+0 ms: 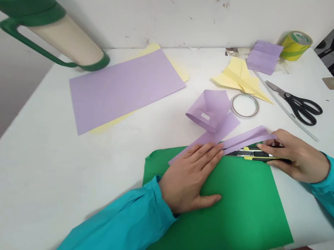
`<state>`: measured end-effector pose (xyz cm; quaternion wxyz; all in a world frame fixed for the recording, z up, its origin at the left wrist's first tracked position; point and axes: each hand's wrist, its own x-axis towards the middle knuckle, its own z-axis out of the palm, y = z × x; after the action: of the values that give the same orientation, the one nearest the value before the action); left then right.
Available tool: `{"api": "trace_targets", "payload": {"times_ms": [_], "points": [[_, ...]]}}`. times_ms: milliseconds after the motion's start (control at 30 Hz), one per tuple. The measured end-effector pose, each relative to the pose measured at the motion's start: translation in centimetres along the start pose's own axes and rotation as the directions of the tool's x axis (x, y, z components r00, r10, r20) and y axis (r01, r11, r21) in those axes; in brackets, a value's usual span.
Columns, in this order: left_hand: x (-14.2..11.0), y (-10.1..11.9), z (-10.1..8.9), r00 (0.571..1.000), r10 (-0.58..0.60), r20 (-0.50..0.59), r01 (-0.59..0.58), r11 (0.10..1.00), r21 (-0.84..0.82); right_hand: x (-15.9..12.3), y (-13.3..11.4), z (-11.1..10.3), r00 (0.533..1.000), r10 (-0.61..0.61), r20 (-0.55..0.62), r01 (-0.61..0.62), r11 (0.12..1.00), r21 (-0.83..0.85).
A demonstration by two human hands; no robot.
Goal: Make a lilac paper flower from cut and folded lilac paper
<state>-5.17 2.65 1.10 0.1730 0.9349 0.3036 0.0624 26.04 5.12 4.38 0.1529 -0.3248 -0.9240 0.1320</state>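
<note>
My left hand (194,177) lies flat, fingers stretched out, on a green sheet (232,216) and on the end of a folded purple paper strip (245,138). In my right hand (299,157) is a black and yellow utility knife (254,154). Its blade points left, along the lower edge of the strip, with the tip close to my left fingertips. The strip's right end touches my right fingers. Another purple strip (201,141) runs slantwise above my left hand. Just beyond it sits a folded purple paper piece (211,111) with a small white patch.
A purple sheet (123,89) lies over yellow paper at the back, beside a green and cream thermos (67,39). To the right are a tape ring (245,105), a yellow paper plane (238,76), black scissors (300,106), a clear thin strip (288,112) and a yellow tape roll (295,45).
</note>
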Motion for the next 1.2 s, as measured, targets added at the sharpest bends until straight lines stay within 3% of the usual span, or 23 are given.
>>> {"api": "trace_targets", "payload": {"times_ms": [333,567,733,933,1200], "points": [[0.0,0.0,0.1,1.0,-0.007,-0.003,0.007,1.0,0.004,0.0,-0.1,0.3,1.0,-0.002,-0.002,0.002,1.0,-0.021],[-1.9,-0.9,-0.4,0.99,0.021,-0.136,-0.016,0.999,0.039,-0.1,0.3,0.2,1.0,-0.017,-0.014,0.016,1.0,-0.025],[-1.9,-1.3,-0.2,0.994,0.058,-0.094,-0.054,0.997,0.046,0.0,0.6,0.0,1.0,0.018,-0.006,-0.019,1.0,-0.012],[-1.4,-1.9,0.9,0.983,0.129,-0.128,-0.121,0.99,0.067,0.5,0.1,0.7,0.999,-0.039,-0.008,0.04,0.999,0.033],[-1.5,-1.6,0.0,0.993,0.091,-0.074,-0.089,0.996,0.032,0.6,-0.3,0.4,0.997,-0.061,0.047,0.058,0.996,0.067]]}}
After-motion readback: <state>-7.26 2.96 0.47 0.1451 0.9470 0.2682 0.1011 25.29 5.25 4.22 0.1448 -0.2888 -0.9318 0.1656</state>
